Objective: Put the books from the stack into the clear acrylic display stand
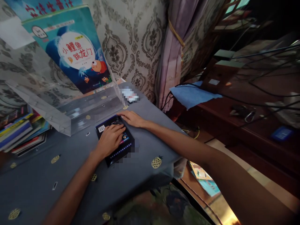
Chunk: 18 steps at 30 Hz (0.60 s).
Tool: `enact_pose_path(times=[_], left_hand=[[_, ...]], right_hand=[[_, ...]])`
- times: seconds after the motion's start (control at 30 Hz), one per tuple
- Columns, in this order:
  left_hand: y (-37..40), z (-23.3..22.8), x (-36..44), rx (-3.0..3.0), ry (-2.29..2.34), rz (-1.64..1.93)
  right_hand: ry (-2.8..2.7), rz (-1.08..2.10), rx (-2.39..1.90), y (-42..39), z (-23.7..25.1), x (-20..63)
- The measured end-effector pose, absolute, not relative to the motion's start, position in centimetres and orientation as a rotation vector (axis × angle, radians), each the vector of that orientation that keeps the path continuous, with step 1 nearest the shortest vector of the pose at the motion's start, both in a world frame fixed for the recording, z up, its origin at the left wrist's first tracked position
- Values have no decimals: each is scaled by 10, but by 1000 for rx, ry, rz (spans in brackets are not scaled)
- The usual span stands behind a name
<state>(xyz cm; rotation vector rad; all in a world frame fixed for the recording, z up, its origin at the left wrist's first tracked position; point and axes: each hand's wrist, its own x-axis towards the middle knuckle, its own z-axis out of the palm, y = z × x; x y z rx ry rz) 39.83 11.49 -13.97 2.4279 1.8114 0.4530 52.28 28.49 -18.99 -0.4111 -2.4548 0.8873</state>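
A thick black item (116,153) with a barcode label and purple lettering along its near side lies on the cloth-covered table; I cannot tell whether it is a book or a box. My left hand (111,137) rests palm down on its top, with the fingers stretched over the cover. At the far right corner, my right hand (132,118) lies low with its fingers extended, the tips touching or very near the item's edge. Neither hand wraps around it.
Behind it stands a clear acrylic rack (67,125) holding a blue picture book (82,72). Stacked books (21,134) lie at the left. A patterned curtain (131,40) hangs behind. To the right is a brown desk (211,115) with cables and a blue cloth (192,95).
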Motion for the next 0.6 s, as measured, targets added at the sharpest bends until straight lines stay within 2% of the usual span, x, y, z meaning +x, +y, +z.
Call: enact_pose_path(times=[0.27,0.43,0.6], left_hand=[[59,-134,445,2629,1751,290],[60,-148,450,2750,1877,414],[58,-154,452,2884,1894,473]], right_hand=[[-2492,834,-420,281,-183,524],[-2480,849,-461,272,-177,531],[-2349,1030,-446,253,-171,554]])
